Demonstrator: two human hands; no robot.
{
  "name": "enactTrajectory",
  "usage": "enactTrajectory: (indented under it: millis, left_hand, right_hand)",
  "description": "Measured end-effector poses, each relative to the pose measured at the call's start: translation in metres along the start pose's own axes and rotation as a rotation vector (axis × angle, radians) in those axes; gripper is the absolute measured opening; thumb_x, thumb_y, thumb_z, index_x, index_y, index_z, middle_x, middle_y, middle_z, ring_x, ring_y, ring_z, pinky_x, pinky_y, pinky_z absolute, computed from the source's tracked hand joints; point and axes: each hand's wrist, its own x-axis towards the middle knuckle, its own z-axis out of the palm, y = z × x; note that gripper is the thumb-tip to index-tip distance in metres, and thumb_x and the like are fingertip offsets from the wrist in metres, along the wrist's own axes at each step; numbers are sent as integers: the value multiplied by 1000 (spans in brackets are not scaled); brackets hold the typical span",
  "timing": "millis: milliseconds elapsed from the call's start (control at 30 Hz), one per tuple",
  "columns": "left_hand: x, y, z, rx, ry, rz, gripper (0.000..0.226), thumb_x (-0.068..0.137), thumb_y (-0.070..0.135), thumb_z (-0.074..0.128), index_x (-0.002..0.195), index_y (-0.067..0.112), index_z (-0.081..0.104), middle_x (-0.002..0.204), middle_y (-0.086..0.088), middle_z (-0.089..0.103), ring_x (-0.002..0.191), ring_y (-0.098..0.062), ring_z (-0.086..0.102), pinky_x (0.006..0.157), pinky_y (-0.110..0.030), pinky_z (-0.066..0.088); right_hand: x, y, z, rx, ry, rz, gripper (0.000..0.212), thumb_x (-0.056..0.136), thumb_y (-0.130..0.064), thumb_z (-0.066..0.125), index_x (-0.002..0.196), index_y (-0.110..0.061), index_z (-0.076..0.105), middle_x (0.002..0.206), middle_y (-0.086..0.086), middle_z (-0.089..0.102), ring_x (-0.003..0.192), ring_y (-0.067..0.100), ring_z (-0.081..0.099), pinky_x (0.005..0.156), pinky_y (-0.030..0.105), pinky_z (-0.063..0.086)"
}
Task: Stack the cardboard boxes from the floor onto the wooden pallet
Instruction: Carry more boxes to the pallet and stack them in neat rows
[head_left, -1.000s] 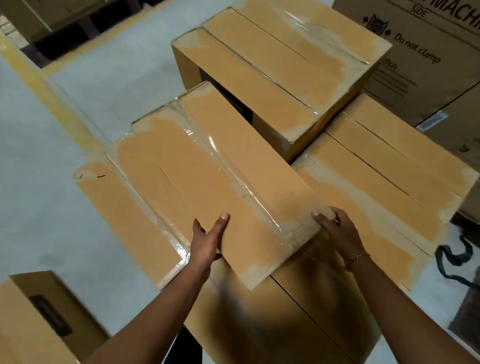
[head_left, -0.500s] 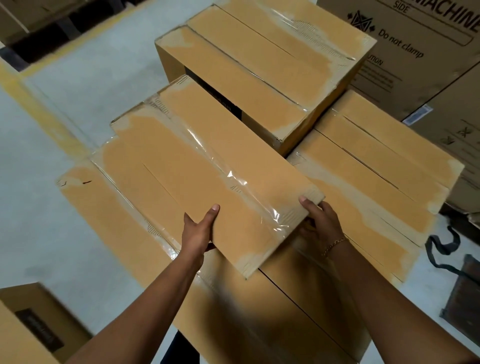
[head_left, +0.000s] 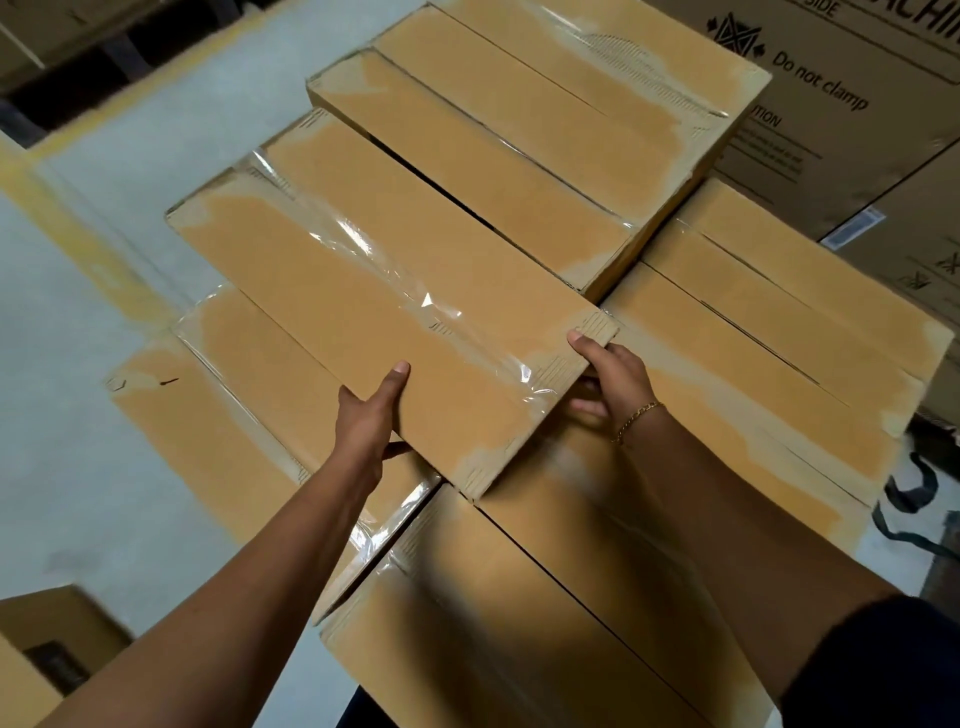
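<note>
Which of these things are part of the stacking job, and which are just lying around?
Job: held box; stacked boxes; left hand; right hand; floor box.

Lying about: big printed carton; dark strap; yellow floor line.

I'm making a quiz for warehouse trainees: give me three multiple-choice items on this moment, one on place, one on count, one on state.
1. Where is the held brown taped cardboard box?
A on the floor
B on top of other boxes
C on a shelf

2. How many hands are on it?
A none
B one
C two

3. Which wrist wears the thin gold bracelet?
A right
B left
C neither

Answers:
1 B, lower boxes show beneath it.
2 C, left hand and right hand grip its near end.
3 A, it circles the right wrist.
</note>
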Motion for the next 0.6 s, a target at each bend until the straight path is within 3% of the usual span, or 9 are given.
enactTrajectory:
  millis: [167, 400, 600]
  left_hand:
    - [18, 12, -2, 14, -3, 12, 125, 76, 65, 81, 165, 20, 4, 151, -7, 49, 118, -29, 66, 79, -52, 63]
    - [34, 19, -6, 19, -6, 14, 123, 72, 66, 83, 162, 18, 14, 148, -7, 51, 115, -29, 67, 70, -49, 65]
    - [45, 24, -9, 9, -6, 2, 122, 79, 60, 81, 164, 16, 5, 143, -8, 54, 111, -28, 68, 75, -49, 63]
  right_hand:
    - [14, -7, 10, 8, -12, -5, 61, 72, -61, 83, 119, -26, 68, 129, -1, 67, 121, 23, 62, 67, 41, 64]
    - [31, -8, 22, 20, 5, 5, 86, 57, -68, 87, 126, -20, 66, 128, 5, 67, 118, 24, 64, 65, 40, 64]
    - [39, -11, 33, 40, 25, 16, 120, 51, -70, 89, 148, -14, 49, 140, 6, 58, 121, 25, 60, 64, 40, 64]
